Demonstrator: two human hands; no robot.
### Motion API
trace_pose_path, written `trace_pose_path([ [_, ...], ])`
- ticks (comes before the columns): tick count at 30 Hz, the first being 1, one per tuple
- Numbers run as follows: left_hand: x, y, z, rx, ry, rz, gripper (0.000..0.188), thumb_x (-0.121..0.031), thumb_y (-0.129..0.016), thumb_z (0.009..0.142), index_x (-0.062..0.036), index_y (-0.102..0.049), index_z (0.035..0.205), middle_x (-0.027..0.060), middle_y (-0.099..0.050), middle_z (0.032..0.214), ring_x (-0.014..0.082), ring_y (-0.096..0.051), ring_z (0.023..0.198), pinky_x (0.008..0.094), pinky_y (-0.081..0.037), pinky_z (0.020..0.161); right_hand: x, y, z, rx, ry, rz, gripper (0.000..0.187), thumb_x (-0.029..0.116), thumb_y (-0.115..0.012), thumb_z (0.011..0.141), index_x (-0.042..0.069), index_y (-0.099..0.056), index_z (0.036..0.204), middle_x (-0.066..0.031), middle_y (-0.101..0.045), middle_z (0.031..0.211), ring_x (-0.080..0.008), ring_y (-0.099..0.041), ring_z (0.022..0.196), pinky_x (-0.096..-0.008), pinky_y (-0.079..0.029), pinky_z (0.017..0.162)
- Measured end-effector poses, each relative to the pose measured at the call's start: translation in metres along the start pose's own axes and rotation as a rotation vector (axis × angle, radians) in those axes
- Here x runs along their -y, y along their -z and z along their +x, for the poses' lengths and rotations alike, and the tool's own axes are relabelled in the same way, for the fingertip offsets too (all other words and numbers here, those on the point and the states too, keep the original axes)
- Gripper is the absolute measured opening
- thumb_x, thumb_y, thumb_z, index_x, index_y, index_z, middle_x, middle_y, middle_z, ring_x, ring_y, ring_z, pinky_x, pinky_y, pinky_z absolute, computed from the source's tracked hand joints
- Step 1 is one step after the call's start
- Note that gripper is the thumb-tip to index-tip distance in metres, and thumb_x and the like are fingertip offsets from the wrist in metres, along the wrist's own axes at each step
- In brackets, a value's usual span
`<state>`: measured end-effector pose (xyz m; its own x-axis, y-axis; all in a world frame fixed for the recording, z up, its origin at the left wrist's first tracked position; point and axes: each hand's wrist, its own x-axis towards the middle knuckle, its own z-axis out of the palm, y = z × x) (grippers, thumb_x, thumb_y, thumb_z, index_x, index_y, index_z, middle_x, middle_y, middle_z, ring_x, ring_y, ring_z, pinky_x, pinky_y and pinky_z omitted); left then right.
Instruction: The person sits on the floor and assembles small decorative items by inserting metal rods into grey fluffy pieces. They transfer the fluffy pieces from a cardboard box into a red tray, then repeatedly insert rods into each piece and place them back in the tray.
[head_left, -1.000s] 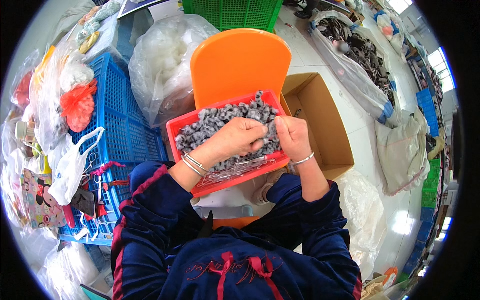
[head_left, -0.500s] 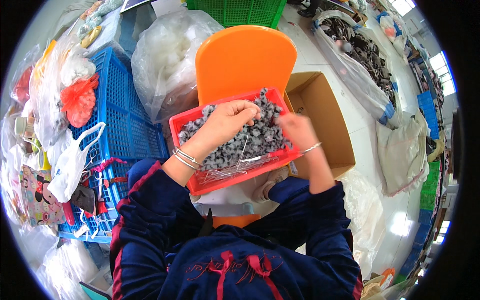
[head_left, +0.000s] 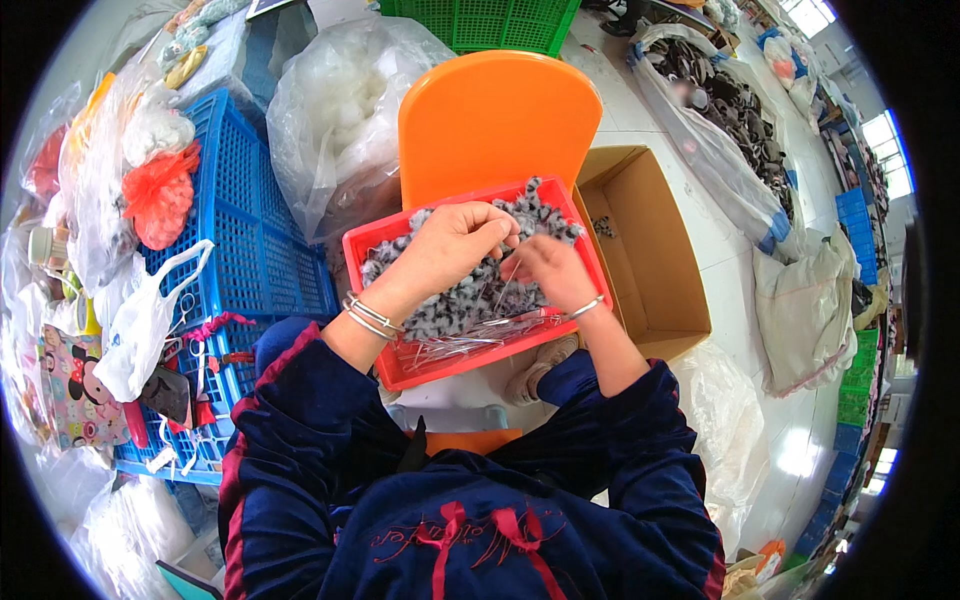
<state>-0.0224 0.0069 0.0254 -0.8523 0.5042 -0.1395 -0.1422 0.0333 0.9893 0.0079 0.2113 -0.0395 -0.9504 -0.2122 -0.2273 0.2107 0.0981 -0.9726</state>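
A red plastic tray (head_left: 408, 378) full of fluffy grey-and-black pieces (head_left: 440, 310) is in front of me, over my knees. Over the pieces, my left hand (head_left: 465, 240) is closed, thumb pressed to the fingers; whatever it pinches is hidden. My right hand (head_left: 552, 272) reaches in from the right, its slightly blurred fingers near the left fingertips. One thin metal rod (head_left: 507, 284) slants down below the hands; which hand holds it, if either, is unclear. Several more thin rods (head_left: 470, 338) lie along the tray's near side.
An orange chair back (head_left: 500, 125) rises behind the tray. To its right stands an open cardboard box (head_left: 650, 260) with a few small grey pieces inside. Blue crates (head_left: 235, 240) with bags stand at left, beside a clear sack of white stuffing (head_left: 345, 120). A green crate (head_left: 490, 30) is at the back.
My right hand has moved left from the tray's right edge, in toward my left hand. The left hand keeps its closed pose. Small pieces in the cardboard box now show more plainly.
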Motion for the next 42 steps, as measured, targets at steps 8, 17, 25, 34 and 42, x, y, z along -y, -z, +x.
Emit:
trace_pose_path([
  [8,0.0,-0.002,0.002,-0.002,-0.006,0.039,0.022,-0.021,-0.053,0.096,-0.0045,-0.067,0.098,-0.0007,-0.068,0.09,0.0044,-0.057,0.075,0.0192,-0.044,0.063,0.034,0.04,-0.004,0.097,-0.061,-0.761,0.03,0.026,-0.073,0.076,0.005,-0.064,0.095,-0.012,-0.059,0.07,-0.0218,-0.062,0.07,-0.0351,-0.051,0.066],
  [17,-0.003,-0.008,0.002,-0.022,0.013,0.019,0.022,-0.017,-0.054,0.093,0.0014,-0.067,0.095,0.0029,-0.068,0.084,0.0082,-0.057,0.071,0.0235,-0.048,0.068,0.01,0.034,0.0,0.139,0.094,-0.773,0.016,0.014,-0.068,0.079,0.001,-0.064,0.088,-0.0093,-0.063,0.072,-0.0213,-0.061,0.069,-0.0341,-0.048,0.063],
  [25,0.017,-0.012,0.002,0.104,0.315,0.011,0.03,-0.027,-0.05,0.098,-0.0031,-0.067,0.089,0.0034,-0.065,0.075,0.0066,-0.05,0.055,0.0213,-0.04,0.051,0.045,0.017,-0.019,0.118,0.168,0.016,0.013,-0.003,-0.061,0.084,-0.001,-0.061,0.097,0.0036,-0.052,0.079,-0.0021,-0.048,0.069,-0.0181,-0.039,0.059],
  [34,0.023,-0.004,-0.008,0.072,0.22,-0.454,0.018,-0.019,-0.056,0.095,-0.0044,-0.062,0.088,0.0034,-0.06,0.07,0.0068,-0.049,0.054,0.0219,-0.038,0.05,0.06,0.001,-0.018,0.11,0.394,-0.105,0.015,-0.001,-0.062,0.086,0.002,-0.063,0.1,0.0026,-0.049,0.08,-0.0032,-0.045,0.067,-0.0184,-0.036,0.056],
  [42,0.023,-0.005,-0.004,-0.098,0.077,-0.27,0.013,-0.014,-0.06,0.09,-0.0021,-0.064,0.093,0.0015,-0.061,0.077,0.0074,-0.052,0.062,0.0216,-0.042,0.057,0.058,0.0,-0.018,0.056,0.103,0.231,0.017,0.005,-0.064,0.089,0.003,-0.061,0.106,0.005,-0.054,0.078,-0.0013,-0.049,0.068,-0.018,-0.04,0.059],
])
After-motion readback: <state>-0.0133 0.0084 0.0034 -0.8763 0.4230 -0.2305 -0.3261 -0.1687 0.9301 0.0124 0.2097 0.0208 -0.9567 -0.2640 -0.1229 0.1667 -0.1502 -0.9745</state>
